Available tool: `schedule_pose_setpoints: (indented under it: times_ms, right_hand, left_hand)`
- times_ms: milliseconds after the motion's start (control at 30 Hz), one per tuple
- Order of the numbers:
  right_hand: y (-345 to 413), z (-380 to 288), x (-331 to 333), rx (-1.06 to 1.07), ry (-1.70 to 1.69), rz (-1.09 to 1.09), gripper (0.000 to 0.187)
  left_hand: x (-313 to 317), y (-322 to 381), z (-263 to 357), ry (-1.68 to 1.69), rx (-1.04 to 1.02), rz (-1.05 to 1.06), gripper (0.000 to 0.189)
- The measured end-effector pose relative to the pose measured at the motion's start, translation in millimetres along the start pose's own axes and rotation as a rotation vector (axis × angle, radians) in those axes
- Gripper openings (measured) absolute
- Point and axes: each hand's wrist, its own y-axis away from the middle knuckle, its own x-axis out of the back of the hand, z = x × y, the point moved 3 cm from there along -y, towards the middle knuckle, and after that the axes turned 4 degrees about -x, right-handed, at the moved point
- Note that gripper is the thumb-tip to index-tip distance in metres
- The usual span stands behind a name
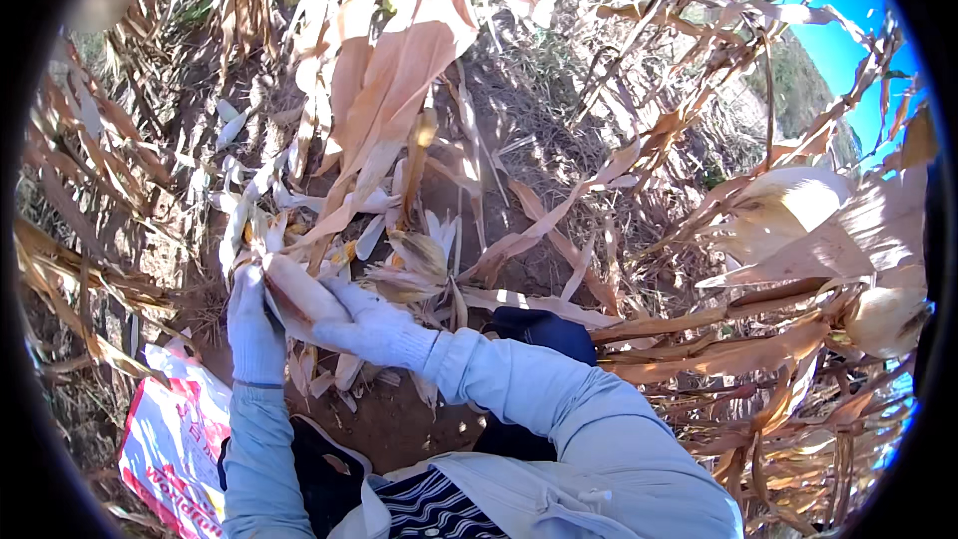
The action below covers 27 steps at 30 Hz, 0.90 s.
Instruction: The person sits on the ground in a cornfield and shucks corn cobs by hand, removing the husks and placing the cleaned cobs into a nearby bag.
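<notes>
Both of my hands wear white knit gloves and meet around an ear of corn (303, 292) in its pale dry husk. My left hand (254, 318) grips it from the left, near its upper end. My right hand (374, 323) wraps its lower right side, fingers partly under the husk. Just beyond my hands lies a heap of loose corn husks (408, 262), with bits of yellow kernels showing among them. Whether the held ear is still attached to a stalk cannot be made out.
A white and red woven sack (179, 442) bearing print lies at my left. Dry corn stalks (681, 329) crowd my right side, with husked ears (887, 318) hanging at the far right. Long dry leaves (404, 82) droop ahead over bare soil (404, 419) and straw.
</notes>
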Motion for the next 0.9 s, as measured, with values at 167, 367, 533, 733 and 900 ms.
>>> schedule_pose_setpoints:
  times_ms: [167, 367, 533, 733, 900]
  right_hand:
    - [-23.9, 9.6, -10.7, 0.114, -0.611, 0.01, 0.078]
    - [-20.6, -4.7, 4.4, -0.016, -1.048, -0.105, 0.059]
    - [-25.9, 1.6, 21.5, 0.007, -1.068, -0.1, 0.054]
    - [-25.3, 0.0, 24.2, 0.001, -1.334, -0.021, 0.049]
    - [-24.6, 1.5, 23.8, -0.017, -1.361, -0.019, 0.052]
  left_hand:
    - [-1.7, -0.6, 28.5, -0.127, -0.005, 0.224, 0.029]
    - [10.3, 13.3, 48.5, -0.381, -0.021, 0.174, 0.044]
    - [16.7, 7.1, 27.4, -0.218, -0.029, 0.053, 0.031]
    - [-10.8, 26.0, 31.3, -0.557, 0.185, -0.418, 0.032]
    - [1.7, 15.5, 18.5, -0.747, 0.037, -0.206, 0.039]
